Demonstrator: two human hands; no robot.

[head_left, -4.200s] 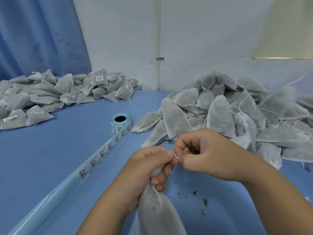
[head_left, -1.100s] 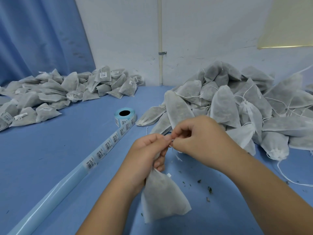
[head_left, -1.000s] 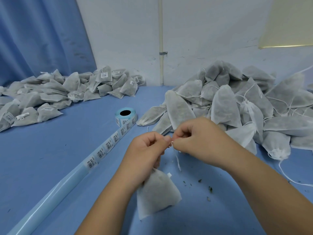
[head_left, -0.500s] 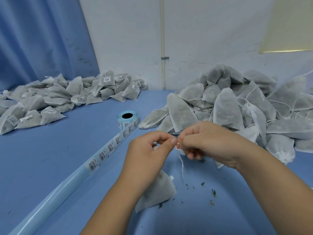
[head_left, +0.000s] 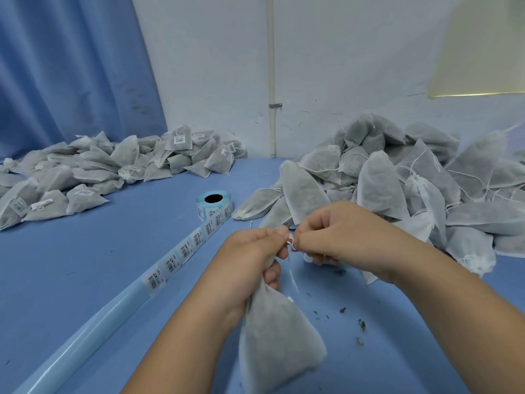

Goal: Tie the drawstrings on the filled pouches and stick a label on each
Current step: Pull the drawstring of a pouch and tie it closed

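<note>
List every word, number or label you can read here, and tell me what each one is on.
No text can be quoted.
Label strip unrolled from the roll: barcodes and small print, too blurred to read.
Stuck labels on pouches in the left pile: too small to read.
Nothing else shows writing.

Neck of pouch (head_left: 275, 336) hidden in L hand (head_left: 250, 263); btm corner cut by frame edge. Drawstring (head_left: 290, 243) knot, label strip (head_left: 186, 250) print too small to tell.
</note>
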